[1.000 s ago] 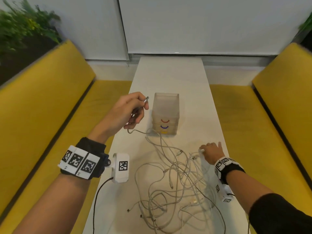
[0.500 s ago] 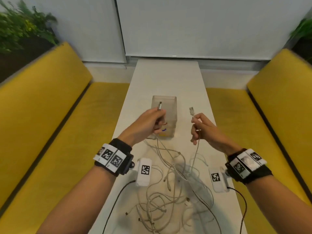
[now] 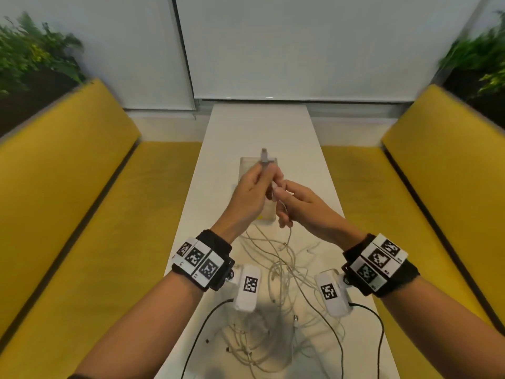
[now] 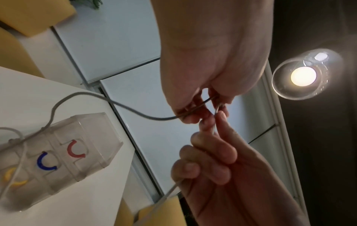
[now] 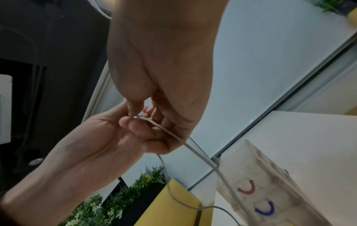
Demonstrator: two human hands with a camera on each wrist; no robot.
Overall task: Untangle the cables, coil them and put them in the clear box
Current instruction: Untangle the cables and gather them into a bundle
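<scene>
A tangle of white cables lies on the near part of the white table. The clear box, with red, blue and yellow handles, stands behind it, mostly hidden by my hands. My left hand is raised over the box and grips one cable just below its plug, which points up. My right hand pinches another cable end beside the left fingers. In the right wrist view the cable runs down from both hands toward the box.
Yellow benches flank the narrow table. Plants stand behind both benches. Black camera leads trail over the near table edge. A glass pendant lamp hangs overhead.
My right hand lifted a cable end off the table and brought it to my left hand. The hands, apart half a second ago, now meet above the box.
</scene>
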